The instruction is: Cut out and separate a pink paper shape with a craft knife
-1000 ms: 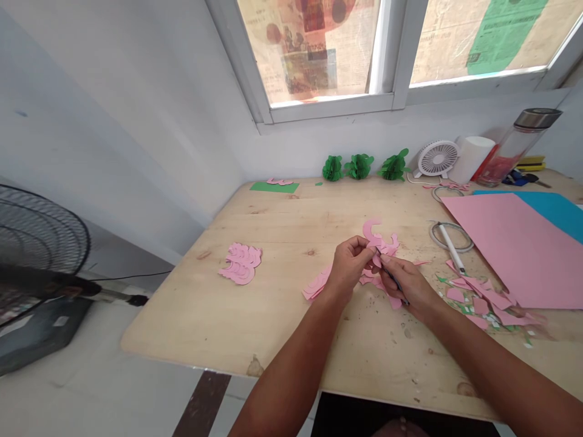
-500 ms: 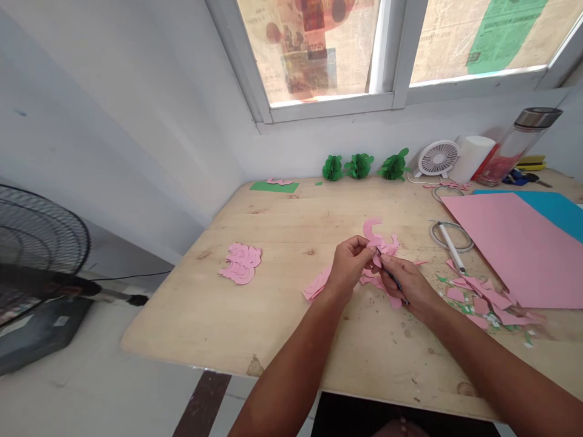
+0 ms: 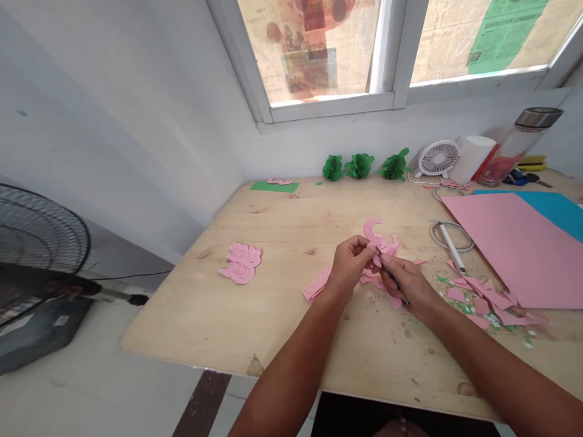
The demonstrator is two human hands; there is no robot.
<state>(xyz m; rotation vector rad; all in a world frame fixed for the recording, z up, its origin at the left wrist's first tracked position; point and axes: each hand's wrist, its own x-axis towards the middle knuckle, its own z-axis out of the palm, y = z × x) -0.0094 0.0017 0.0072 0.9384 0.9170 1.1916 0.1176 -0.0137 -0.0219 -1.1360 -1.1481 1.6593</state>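
Note:
My left hand pinches a small piece of pink paper over the middle of the table. Close against it, my right hand is closed round a slim dark tool, whose tip meets the paper. My fingers cover most of the tool, so I cannot tell its exact kind. Under and beside my hands lie a curved pink offcut, more pink scraps and a folded pink strip. Farther left rests a stack of scalloped pink cut-outs.
Pink and green scraps lie right of my hands, near a white pen-like tool on a cable. Pink sheets overlap a blue one. Green paper shapes, a small fan and a glass bottle line the wall.

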